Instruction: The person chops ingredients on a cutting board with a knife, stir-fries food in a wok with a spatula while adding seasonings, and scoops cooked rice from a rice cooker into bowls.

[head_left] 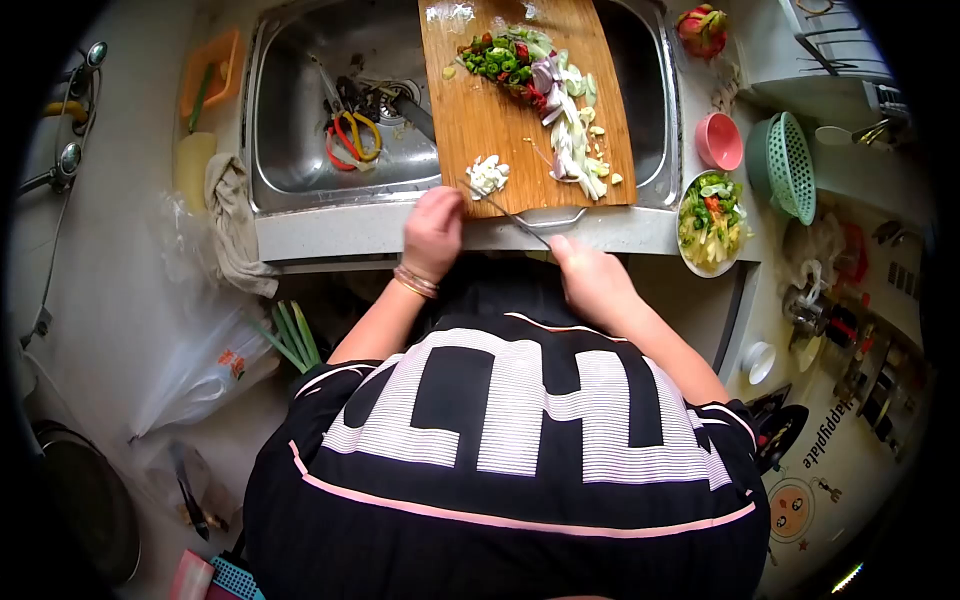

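Note:
A wooden cutting board [500,130] lies across the sink, its near edge in front of me. My right hand [595,278] grips a knife [512,216], seen almost edge-on, its blade slanting up and left over the board's near edge. Close to the blade's far end is my left hand [434,238], fingers curled; whether they touch the blade or hold something is hidden. Chopped white pieces [488,176] lie in a small heap by the board's near left corner. Farther back are cut green and red peppers [500,60] and a strip of sliced onion [570,130].
Kitchen scissors [355,138] lie in the left sink basin [290,150]. On the right stand a plate of cut vegetables [712,225], a pink bowl [719,141], a green colander [790,168] and a dragon fruit [702,32]. A cloth [235,225] hangs at the left counter edge.

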Tool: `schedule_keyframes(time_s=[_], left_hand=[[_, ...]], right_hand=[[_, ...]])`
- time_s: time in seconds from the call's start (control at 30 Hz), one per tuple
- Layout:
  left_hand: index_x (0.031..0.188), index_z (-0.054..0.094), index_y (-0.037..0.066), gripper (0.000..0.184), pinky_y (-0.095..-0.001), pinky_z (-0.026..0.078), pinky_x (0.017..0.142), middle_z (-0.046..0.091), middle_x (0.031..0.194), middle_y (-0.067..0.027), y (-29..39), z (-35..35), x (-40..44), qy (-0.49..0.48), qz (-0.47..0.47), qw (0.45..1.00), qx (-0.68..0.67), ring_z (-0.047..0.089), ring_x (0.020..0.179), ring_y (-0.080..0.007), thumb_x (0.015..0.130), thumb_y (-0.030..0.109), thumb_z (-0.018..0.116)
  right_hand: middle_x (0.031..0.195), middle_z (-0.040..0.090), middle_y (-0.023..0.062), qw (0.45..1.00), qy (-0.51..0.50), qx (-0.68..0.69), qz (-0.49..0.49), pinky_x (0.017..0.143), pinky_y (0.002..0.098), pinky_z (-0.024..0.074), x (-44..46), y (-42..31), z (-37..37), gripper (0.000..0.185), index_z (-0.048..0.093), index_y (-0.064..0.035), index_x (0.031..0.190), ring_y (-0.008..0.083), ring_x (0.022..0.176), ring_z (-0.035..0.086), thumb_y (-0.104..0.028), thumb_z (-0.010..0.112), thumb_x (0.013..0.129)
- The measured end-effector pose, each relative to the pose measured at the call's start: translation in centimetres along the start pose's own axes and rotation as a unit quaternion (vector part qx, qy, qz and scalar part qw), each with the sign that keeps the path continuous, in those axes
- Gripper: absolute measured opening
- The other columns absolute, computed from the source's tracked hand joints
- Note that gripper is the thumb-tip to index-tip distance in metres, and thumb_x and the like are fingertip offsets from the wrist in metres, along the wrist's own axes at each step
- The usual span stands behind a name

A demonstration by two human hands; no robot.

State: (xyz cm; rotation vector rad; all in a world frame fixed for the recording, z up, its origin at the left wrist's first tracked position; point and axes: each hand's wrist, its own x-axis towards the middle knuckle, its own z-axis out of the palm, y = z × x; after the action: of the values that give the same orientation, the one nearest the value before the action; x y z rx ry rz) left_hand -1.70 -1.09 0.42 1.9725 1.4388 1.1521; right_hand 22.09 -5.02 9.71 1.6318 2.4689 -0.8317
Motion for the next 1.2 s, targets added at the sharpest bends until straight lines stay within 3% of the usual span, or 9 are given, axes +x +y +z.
schedule_keyframes(time_s=[0.13,0.23,0.33,0.5,0.6,0.77,0.87,0.97,1.2], left_hand=[[0.094,0.065,-0.001,0.014,-0.0246,0.050,0.072,0.062,0.096,-0.0089,-0.4,-3.8,3.5,0.059,-0.197,0.971,-0.122,0.060,0.083,-0.0151,0.082,-0.002,0.059],[0.092,0.065,0.000,0.016,-0.0262,0.050,0.071,0.062,0.092,-0.0091,3.5,-5.4,5.4,-0.226,-0.073,0.966,-0.103,0.061,0.081,-0.0174,0.079,-0.005,0.058],[0.087,0.065,0.002,0.012,-0.0319,0.050,0.073,0.062,0.092,-0.0115,3.7,-2.9,4.5,-0.346,0.100,0.931,-0.056,0.061,0.082,-0.0270,0.076,-0.001,0.063],[0.099,0.062,-0.002,0.022,-0.0269,0.051,0.062,0.059,0.093,-0.0106,0.7,-1.8,6.0,-0.090,-0.108,0.990,0.021,0.060,0.068,-0.0169,0.077,-0.003,0.061],[0.111,0.057,-0.001,0.042,-0.0265,0.053,0.062,0.056,0.098,-0.0111,2.0,-1.1,4.2,-0.161,-0.145,0.976,-0.008,0.058,0.065,-0.0149,0.071,0.000,0.070],[0.121,0.049,-0.002,0.061,-0.0260,0.052,0.064,0.052,0.109,-0.0132,1.2,1.5,2.3,-0.140,-0.100,0.984,0.035,0.057,0.067,-0.0158,0.066,-0.003,0.074],[0.119,0.050,-0.002,0.059,-0.0350,0.049,0.079,0.052,0.113,-0.0167,1.6,1.3,3.0,-0.176,-0.140,0.974,-0.031,0.057,0.090,-0.0310,0.065,-0.001,0.072],[0.120,0.051,-0.002,0.057,-0.0265,0.052,0.066,0.053,0.113,-0.0141,0.5,1.9,3.1,-0.163,-0.053,0.985,0.023,0.060,0.070,-0.0169,0.067,-0.004,0.072],[0.115,0.055,-0.002,0.048,-0.0268,0.053,0.066,0.054,0.111,-0.0131,0.1,2.5,3.7,-0.152,-0.056,0.987,-0.017,0.062,0.073,-0.0178,0.071,-0.001,0.072]], right_hand=[[0.084,0.055,0.0109,0.995,0.064,-0.066,-0.032,0.051,0.0387,0.0490,-1.8,-0.4,-1.5,0.015,0.051,-0.0090,0.094,0.0254,0.061,0.062,-0.008,0.051,0.079],[0.090,0.053,0.0064,0.982,0.125,-0.128,-0.067,0.050,0.0344,0.0479,-2.1,0.2,-1.2,0.015,0.055,-0.0102,0.091,0.0180,0.059,0.061,-0.010,0.054,0.076],[0.091,0.056,0.0058,0.972,0.160,-0.150,-0.083,0.053,0.0323,0.0485,-2.4,0.4,-1.1,0.020,0.058,-0.0104,0.092,0.0187,0.062,0.061,-0.011,0.055,0.073],[0.082,0.062,0.0077,0.967,0.227,0.112,0.013,0.051,0.0314,0.0471,-4.0,3.1,1.8,0.015,0.059,-0.0035,0.095,0.0216,0.058,0.060,-0.007,0.060,0.081],[0.070,0.056,0.0049,0.819,0.088,0.521,0.224,0.044,0.0236,0.0406,-3.9,3.6,3.6,0.013,0.053,0.0021,0.092,0.0078,0.048,0.051,-0.010,0.055,0.089],[0.068,0.053,0.0018,0.774,0.078,0.585,0.230,0.043,0.0230,0.0407,-2.0,4.1,5.6,0.015,0.052,0.0011,0.093,0.0073,0.046,0.049,-0.013,0.055,0.090],[0.068,0.053,0.0018,0.764,0.074,0.599,0.226,0.042,0.0230,0.0407,-1.2,4.1,6.2,0.016,0.053,0.0014,0.095,0.0074,0.046,0.049,-0.014,0.056,0.090],[0.068,0.053,0.0020,0.754,0.069,0.614,0.224,0.041,0.0229,0.0405,-0.4,3.8,6.6,0.017,0.052,0.0015,0.096,0.0074,0.045,0.049,-0.014,0.056,0.090],[0.069,0.055,0.0019,0.743,0.014,0.637,0.205,0.042,0.0222,0.0404,1.3,3.2,7.3,0.017,0.052,0.0010,0.099,0.0069,0.045,0.049,-0.013,0.055,0.090]])
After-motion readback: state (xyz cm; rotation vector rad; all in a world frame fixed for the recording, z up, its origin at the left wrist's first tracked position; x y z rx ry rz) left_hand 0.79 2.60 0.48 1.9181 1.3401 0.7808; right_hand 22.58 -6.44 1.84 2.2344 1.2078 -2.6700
